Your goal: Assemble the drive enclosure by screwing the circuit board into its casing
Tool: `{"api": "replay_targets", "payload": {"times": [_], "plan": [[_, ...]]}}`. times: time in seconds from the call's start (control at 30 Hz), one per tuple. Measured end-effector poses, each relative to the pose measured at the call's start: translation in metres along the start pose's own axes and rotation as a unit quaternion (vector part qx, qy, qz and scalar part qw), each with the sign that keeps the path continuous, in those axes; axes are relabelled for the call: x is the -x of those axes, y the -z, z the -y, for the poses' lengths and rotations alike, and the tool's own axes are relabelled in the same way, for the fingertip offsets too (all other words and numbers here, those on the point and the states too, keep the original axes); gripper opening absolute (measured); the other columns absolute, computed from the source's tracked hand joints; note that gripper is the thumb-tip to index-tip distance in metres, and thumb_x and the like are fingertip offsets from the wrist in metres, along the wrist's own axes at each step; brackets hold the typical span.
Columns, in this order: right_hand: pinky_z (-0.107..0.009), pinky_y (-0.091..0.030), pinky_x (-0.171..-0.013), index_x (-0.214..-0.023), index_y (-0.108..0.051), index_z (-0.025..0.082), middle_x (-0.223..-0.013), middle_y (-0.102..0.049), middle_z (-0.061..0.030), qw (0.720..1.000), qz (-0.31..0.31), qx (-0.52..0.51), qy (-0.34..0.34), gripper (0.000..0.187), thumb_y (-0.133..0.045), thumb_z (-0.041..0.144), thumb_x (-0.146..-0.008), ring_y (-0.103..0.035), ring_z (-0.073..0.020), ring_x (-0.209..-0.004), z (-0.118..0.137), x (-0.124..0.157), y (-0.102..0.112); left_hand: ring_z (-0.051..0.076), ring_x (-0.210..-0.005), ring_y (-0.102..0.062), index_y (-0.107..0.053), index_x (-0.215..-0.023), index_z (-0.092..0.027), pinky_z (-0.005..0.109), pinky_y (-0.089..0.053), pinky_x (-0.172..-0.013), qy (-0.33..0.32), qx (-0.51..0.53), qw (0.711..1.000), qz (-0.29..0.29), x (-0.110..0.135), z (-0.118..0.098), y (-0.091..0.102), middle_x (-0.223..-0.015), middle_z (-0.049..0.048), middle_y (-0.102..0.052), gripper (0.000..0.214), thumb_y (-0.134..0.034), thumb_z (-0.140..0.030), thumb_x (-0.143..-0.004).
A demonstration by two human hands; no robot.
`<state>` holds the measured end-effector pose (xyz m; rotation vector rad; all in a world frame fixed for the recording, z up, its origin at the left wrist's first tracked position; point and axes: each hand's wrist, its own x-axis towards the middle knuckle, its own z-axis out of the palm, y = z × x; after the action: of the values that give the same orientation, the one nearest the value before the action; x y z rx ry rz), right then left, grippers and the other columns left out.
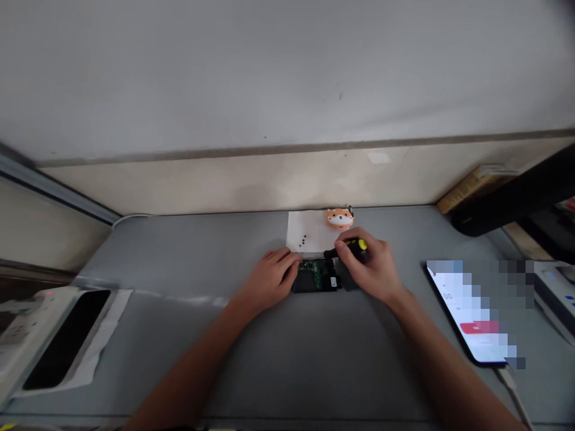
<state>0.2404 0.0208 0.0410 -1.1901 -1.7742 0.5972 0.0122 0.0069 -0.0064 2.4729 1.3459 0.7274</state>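
A small black device (317, 279) with its green circuit board exposed lies on the grey table (287, 353), near the far edge. My left hand (271, 279) rests on the device's left end, fingers curled against it. My right hand (374, 265) is closed round a black and yellow screwdriver (348, 247), whose tip points down-left at the board. Just behind lies a white sheet of paper (309, 230) with a few small dark screws (303, 240) on it.
An orange and white animal-shaped figure (340, 218) sits at the paper's far right corner. A lit phone (471, 311) with a cable lies to the right. A white device with a dark screen (58, 341) sits at the left. Boxes stand at the far right.
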Motion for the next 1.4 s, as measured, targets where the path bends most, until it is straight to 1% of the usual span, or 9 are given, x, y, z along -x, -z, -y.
{"api": "replay_targets", "payload": {"times": [0.23,0.43,0.67,0.83,0.93,1.03,1.13,1.27,1.4], "plan": [[-0.027,-0.043,-0.058,-0.088,-0.06,0.023,-0.076,-0.07,-0.0021,0.998,0.055,0.039,0.017,0.023,-0.057,0.045,-0.095,-0.062,-0.0158,-0.063,0.015,-0.01,-0.008,0.022,-0.093,-0.068,-0.068,-0.106,-0.022,0.041,-0.054,-0.089,-0.001,-0.011,1.0,0.002,0.001,0.002,-0.001,-0.098,0.0064,-0.071,0.028,-0.041,-0.018,-0.101],[-0.027,-0.038,-0.057,-0.085,-0.058,0.024,-0.072,-0.067,-0.0009,0.989,0.12,0.072,0.05,0.023,-0.057,0.044,-0.096,-0.058,-0.016,-0.06,0.03,-0.032,-0.014,0.021,-0.091,-0.067,-0.067,-0.103,-0.022,0.038,-0.054,-0.086,-0.013,-0.018,1.0,-0.005,0.001,0.001,-0.001,-0.095,0.0048,-0.071,0.026,-0.041,-0.017,-0.102],[-0.029,-0.036,-0.057,-0.083,-0.055,0.024,-0.062,-0.059,0.0014,0.982,0.129,0.105,0.087,0.026,-0.054,0.046,-0.099,-0.053,-0.0163,-0.058,0.03,-0.044,-0.024,0.021,-0.089,-0.068,-0.064,-0.098,-0.02,0.038,-0.054,-0.085,-0.017,-0.024,1.0,-0.008,0.0,0.002,-0.002,-0.094,0.0049,-0.07,0.024,-0.041,-0.015,-0.101],[-0.029,-0.033,-0.055,-0.074,-0.048,0.025,-0.059,-0.055,0.0025,0.993,0.081,0.076,0.039,0.029,-0.059,0.043,-0.094,-0.048,-0.0149,-0.055,0.032,-0.04,-0.028,0.021,-0.09,-0.068,-0.064,-0.099,-0.021,0.038,-0.055,-0.086,-0.013,-0.029,0.999,-0.003,-0.001,0.002,-0.002,-0.093,0.0043,-0.07,0.023,-0.042,-0.016,-0.101],[-0.03,-0.038,-0.059,-0.069,-0.042,0.025,-0.061,-0.052,0.0022,1.0,-0.009,0.017,0.008,0.034,-0.061,0.042,-0.092,-0.049,-0.015,-0.059,0.029,-0.035,-0.036,0.021,-0.091,-0.068,-0.065,-0.102,-0.021,0.037,-0.055,-0.087,-0.013,-0.028,1.0,0.002,-0.001,0.002,-0.002,-0.095,0.0044,-0.07,0.023,-0.042,-0.016,-0.102],[-0.032,-0.048,-0.071,-0.081,-0.052,0.024,-0.083,-0.064,-0.0025,0.987,-0.074,-0.141,0.002,0.028,-0.061,0.047,-0.093,-0.061,-0.017,-0.079,0.022,-0.03,-0.047,0.021,-0.091,-0.068,-0.065,-0.104,-0.02,0.038,-0.055,-0.087,-0.012,-0.029,0.999,0.007,-0.001,0.002,-0.001,-0.097,0.0049,-0.071,0.024,-0.042,-0.016,-0.102],[-0.03,-0.05,-0.067,-0.097,-0.057,0.025,-0.082,-0.066,0.0006,0.945,-0.042,-0.323,-0.038,0.033,-0.064,0.057,-0.091,-0.062,-0.0146,-0.072,0.015,-0.026,-0.055,0.021,-0.093,-0.068,-0.065,-0.106,-0.02,0.038,-0.055,-0.089,-0.007,-0.034,0.999,0.014,-0.001,0.001,0.0,-0.098,0.0052,-0.071,0.024,-0.042,-0.017,-0.102],[-0.026,-0.038,-0.052,-0.092,-0.059,0.025,-0.056,-0.044,0.0083,0.886,-0.025,-0.455,-0.082,0.041,-0.061,0.067,-0.089,-0.041,-0.0103,-0.05,0.014,-0.024,-0.058,0.02,-0.092,-0.068,-0.066,-0.106,-0.02,0.036,-0.055,-0.088,-0.005,-0.036,0.999,0.024,-0.001,0.001,0.002,-0.095,0.0049,-0.07,0.025,-0.042,-0.017,-0.103],[-0.027,-0.045,-0.061,-0.094,-0.065,0.025,-0.075,-0.057,0.0023,0.85,-0.017,-0.514,-0.119,0.044,-0.065,0.068,-0.085,-0.054,-0.0121,-0.066,0.017,-0.025,-0.054,0.021,-0.094,-0.068,-0.066,-0.106,-0.019,0.038,-0.054,-0.089,-0.009,-0.024,1.0,0.017,0.0,0.003,0.0,-0.098,0.0062,-0.07,0.026,-0.04,-0.017,-0.102]]}}
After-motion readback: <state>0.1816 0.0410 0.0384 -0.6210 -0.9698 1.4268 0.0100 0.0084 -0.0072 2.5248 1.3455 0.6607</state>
